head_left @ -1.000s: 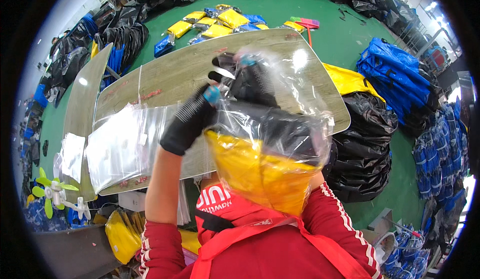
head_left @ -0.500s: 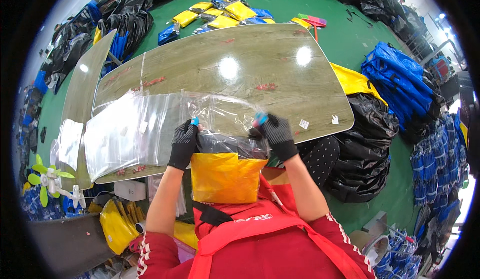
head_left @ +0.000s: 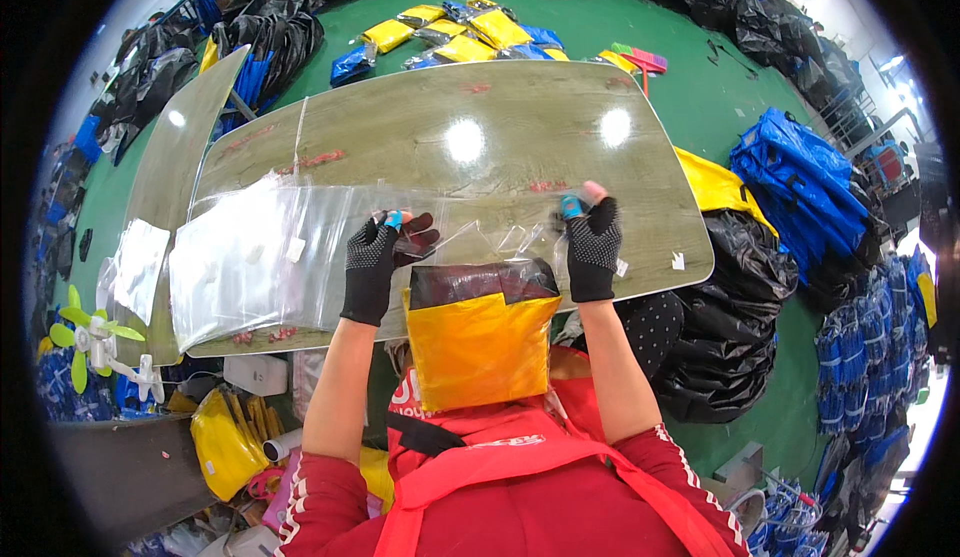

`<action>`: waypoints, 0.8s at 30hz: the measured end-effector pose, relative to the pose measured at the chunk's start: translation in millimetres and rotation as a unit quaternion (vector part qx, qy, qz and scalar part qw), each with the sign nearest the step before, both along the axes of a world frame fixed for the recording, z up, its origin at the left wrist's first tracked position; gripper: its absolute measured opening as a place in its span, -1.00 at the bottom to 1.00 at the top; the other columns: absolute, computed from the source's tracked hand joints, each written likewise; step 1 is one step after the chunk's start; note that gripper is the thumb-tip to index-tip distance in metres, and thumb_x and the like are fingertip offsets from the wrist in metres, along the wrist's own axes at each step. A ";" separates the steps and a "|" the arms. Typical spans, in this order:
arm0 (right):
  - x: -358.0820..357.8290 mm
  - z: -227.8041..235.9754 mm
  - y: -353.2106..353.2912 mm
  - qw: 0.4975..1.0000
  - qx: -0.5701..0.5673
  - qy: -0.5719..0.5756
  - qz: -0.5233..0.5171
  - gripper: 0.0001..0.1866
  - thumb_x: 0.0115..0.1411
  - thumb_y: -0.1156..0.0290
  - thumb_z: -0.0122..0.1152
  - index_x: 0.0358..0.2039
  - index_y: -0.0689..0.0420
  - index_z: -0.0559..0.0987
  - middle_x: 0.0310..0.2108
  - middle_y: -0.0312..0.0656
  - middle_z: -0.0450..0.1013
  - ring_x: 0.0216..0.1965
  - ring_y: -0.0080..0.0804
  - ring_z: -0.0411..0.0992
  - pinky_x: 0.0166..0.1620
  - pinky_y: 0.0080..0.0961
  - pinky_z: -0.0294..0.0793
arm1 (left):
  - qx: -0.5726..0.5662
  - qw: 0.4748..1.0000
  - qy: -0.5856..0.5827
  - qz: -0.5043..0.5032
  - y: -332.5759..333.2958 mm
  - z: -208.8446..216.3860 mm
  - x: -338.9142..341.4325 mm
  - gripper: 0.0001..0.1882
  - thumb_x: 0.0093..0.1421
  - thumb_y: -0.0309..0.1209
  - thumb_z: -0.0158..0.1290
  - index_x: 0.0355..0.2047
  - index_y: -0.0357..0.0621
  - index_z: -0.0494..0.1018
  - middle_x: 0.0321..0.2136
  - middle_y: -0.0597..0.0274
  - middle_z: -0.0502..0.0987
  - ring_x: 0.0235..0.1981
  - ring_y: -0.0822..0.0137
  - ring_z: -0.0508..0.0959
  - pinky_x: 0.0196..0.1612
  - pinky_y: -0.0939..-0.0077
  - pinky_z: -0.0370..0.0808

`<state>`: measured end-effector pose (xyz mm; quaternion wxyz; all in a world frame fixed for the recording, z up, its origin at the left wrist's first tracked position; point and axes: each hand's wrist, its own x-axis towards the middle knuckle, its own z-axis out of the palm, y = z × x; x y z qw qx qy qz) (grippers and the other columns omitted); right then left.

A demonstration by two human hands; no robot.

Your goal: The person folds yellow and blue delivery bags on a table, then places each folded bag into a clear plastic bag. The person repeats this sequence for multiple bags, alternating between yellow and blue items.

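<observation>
Left hand and right hand half-curled, pinching clear bag; for tension, I'd guess. Yellow bundle inside, by near edge of table.

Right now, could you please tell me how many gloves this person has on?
2: one black glove on the left hand, another on the right hand.
</observation>
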<state>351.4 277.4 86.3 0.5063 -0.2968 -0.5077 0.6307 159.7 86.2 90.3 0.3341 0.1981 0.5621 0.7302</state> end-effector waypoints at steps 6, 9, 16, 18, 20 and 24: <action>-51.7 57.9 -11.5 0.774 0.595 -0.200 0.086 -0.79 0.07 0.48 0.22 -0.24 0.00 0.57 -0.27 -0.21 0.48 -0.18 -0.18 0.42 -0.11 -0.23 0.39 | 0.025 0.999 -0.017 -0.039 15.8 35.7 2.5 -0.60 0.36 -0.23 -0.05 -0.02 -0.36 0.42 -0.16 -0.09 0.58 -0.18 0.08 0.64 -0.14 0.24 0.62; -82.8 81.4 -15.9 0.712 0.648 -0.236 0.134 -0.91 0.12 0.33 0.17 -0.47 0.00 0.59 -0.41 -0.19 0.50 -0.29 -0.16 0.44 -0.23 -0.23 0.42 | 0.033 0.996 -0.011 -0.084 14.7 47.2 1.9 -0.56 0.37 -0.24 -0.06 0.06 -0.39 0.38 -0.19 -0.06 0.59 -0.18 0.10 0.64 -0.13 0.25 0.62; -101.2 109.1 -8.8 0.583 0.761 -0.224 0.177 -0.90 0.06 0.32 0.18 -0.47 0.04 0.58 -0.49 -0.22 0.46 -0.38 -0.19 0.45 -0.35 -0.23 0.45 | -0.081 0.954 0.282 -0.057 5.5 55.7 -2.3 -0.65 0.36 -0.31 -0.05 -0.04 -0.36 0.48 -0.28 -0.02 0.63 -0.27 0.39 0.61 -0.17 0.52 0.50; -96.6 111.2 -7.2 0.618 0.735 -0.232 0.158 -0.88 0.01 0.31 0.20 -0.47 0.06 0.58 -0.49 -0.22 0.46 -0.37 -0.20 0.45 -0.35 -0.24 0.45 | -0.088 0.956 0.276 -0.040 6.9 55.3 -2.3 -0.66 0.35 -0.32 -0.05 -0.04 -0.35 0.48 -0.29 -0.05 0.63 -0.27 0.36 0.61 -0.16 0.51 0.50; -92.5 111.0 -6.3 0.619 0.732 -0.225 0.173 -0.86 -0.02 0.29 0.21 -0.47 0.07 0.57 -0.49 -0.22 0.45 -0.36 -0.22 0.45 -0.34 -0.25 0.45 | -0.037 0.976 0.201 -0.074 8.6 54.1 -1.1 -0.67 0.36 -0.33 -0.06 -0.05 -0.34 0.48 -0.29 -0.06 0.62 -0.26 0.33 0.62 -0.17 0.50 0.50; -91.9 110.9 -1.5 0.587 0.750 -0.240 0.189 -0.84 -0.02 0.24 0.21 -0.51 0.04 0.58 -0.48 -0.22 0.46 -0.34 -0.23 0.45 -0.32 -0.28 0.46 | -0.054 0.953 0.277 -0.110 7.5 54.3 2.0 -0.68 0.36 -0.34 -0.07 -0.04 -0.33 0.48 -0.29 -0.07 0.62 -0.25 0.27 0.63 -0.17 0.48 0.51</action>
